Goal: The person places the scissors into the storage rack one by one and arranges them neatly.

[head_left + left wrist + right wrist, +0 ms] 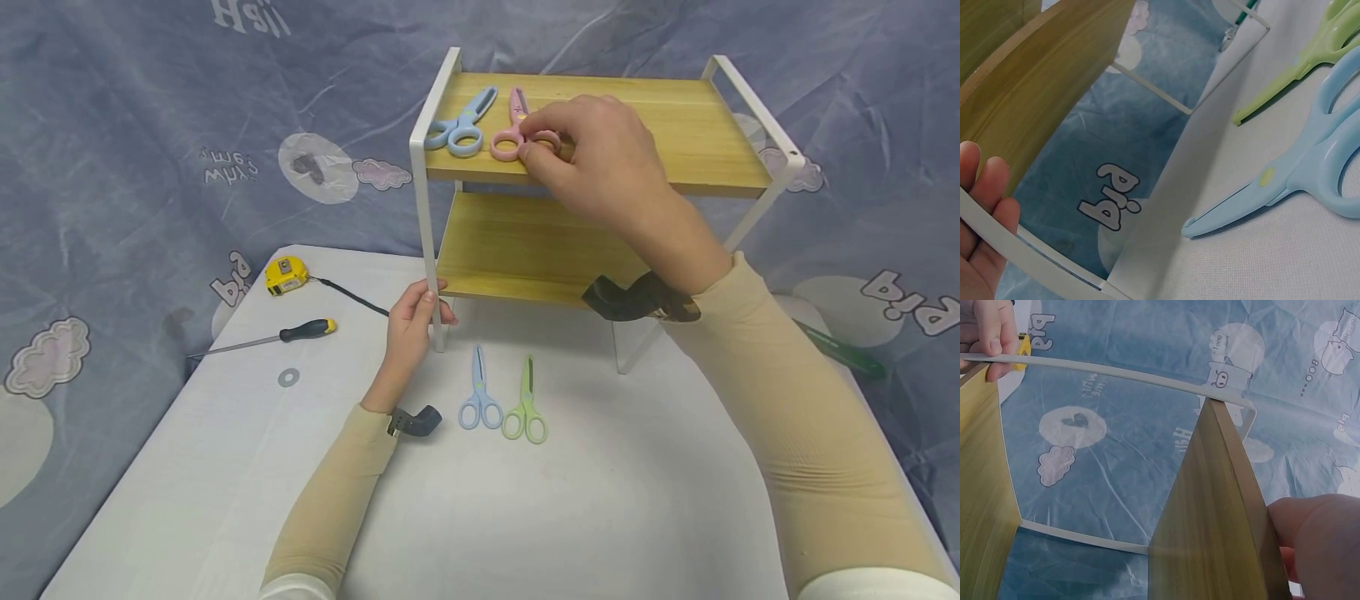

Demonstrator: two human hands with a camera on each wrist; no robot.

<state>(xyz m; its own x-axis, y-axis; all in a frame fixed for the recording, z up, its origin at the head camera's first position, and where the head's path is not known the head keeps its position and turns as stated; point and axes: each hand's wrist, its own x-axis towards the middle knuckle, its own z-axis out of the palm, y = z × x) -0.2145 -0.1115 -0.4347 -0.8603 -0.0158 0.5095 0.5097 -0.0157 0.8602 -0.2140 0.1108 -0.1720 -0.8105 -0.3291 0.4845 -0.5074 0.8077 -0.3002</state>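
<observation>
We had our right hand (592, 158) pinching the handles of the pink scissors (512, 133), which lay on the top board of the shelf (697, 125) in the upper middle of the frame, just beside blue scissors (461, 125). Our left hand (412, 321) gripped the shelf's white front leg, apparently to steady it. The lower board held nothing we could see. Below, on the white surface (600, 500), lay a second blue pair (478, 392) and a green pair (527, 404).

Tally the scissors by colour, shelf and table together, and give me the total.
Blue scissors: 2, one on the top shelf, one on the table
Pink scissors: 1, held by the right hand
Green scissors: 1
Total: 4
</observation>
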